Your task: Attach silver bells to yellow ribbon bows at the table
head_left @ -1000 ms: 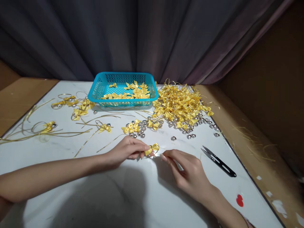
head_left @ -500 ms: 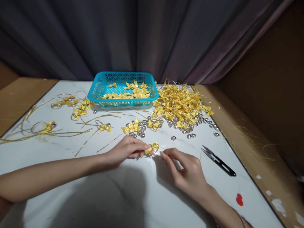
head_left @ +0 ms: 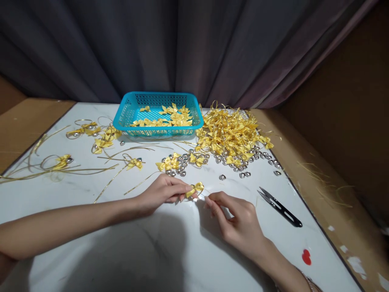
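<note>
My left hand (head_left: 162, 192) pinches a small yellow ribbon bow (head_left: 195, 188) just above the white tabletop (head_left: 158, 251). My right hand (head_left: 238, 221) is curled right of the bow, its thumb and forefinger pinched together close to it, apparently on a thin gold cord running from the bow; the cord is too fine to see clearly. Loose silver beads (head_left: 182, 162) and more yellow bows (head_left: 167, 164) lie just beyond my hands.
A blue plastic basket (head_left: 127, 115) holding bows stands at the back. A big heap of yellow bows (head_left: 232, 134) lies to its right. Black thread snips (head_left: 281, 207) lie at the right. Gold cords with bows (head_left: 60, 164) spread at the left. A red spot (head_left: 306, 256) marks the table.
My right hand has drawn slightly back toward me, with its fingers still pinched. The left hand and the bow have stayed in place.
</note>
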### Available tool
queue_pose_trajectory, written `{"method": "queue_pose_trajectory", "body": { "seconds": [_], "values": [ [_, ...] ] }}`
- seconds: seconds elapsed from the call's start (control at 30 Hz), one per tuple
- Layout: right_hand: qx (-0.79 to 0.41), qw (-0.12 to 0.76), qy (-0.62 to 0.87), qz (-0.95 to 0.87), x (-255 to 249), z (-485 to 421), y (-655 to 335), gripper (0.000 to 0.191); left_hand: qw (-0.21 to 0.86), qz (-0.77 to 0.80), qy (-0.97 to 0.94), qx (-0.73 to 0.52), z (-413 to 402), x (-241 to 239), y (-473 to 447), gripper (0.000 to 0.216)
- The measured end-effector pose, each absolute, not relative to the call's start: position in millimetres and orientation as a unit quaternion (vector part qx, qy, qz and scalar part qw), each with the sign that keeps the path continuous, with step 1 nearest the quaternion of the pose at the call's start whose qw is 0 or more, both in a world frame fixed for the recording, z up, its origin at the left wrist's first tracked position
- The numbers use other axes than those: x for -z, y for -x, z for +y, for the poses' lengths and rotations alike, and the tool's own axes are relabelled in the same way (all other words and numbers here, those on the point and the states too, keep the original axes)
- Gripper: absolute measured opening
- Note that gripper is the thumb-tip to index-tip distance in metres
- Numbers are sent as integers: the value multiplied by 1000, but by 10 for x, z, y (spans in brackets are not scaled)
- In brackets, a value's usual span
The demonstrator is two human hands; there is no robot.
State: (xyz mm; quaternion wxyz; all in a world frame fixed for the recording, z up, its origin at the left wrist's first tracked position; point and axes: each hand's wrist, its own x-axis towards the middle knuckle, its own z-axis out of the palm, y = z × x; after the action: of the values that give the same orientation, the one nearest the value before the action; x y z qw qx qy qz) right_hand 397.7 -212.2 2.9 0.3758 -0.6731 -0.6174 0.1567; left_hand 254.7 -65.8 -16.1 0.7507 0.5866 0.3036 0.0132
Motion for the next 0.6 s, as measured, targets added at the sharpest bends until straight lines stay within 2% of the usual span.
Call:
{"method": "queue_pose_trajectory", "body": {
  "seconds": [0.6],
  "values": [
    [-157, 384, 670, -616, -44, -2125, -3980, 23, 749, 309, -586, -25, -665, 161, -2558, 32]
  ]
}}
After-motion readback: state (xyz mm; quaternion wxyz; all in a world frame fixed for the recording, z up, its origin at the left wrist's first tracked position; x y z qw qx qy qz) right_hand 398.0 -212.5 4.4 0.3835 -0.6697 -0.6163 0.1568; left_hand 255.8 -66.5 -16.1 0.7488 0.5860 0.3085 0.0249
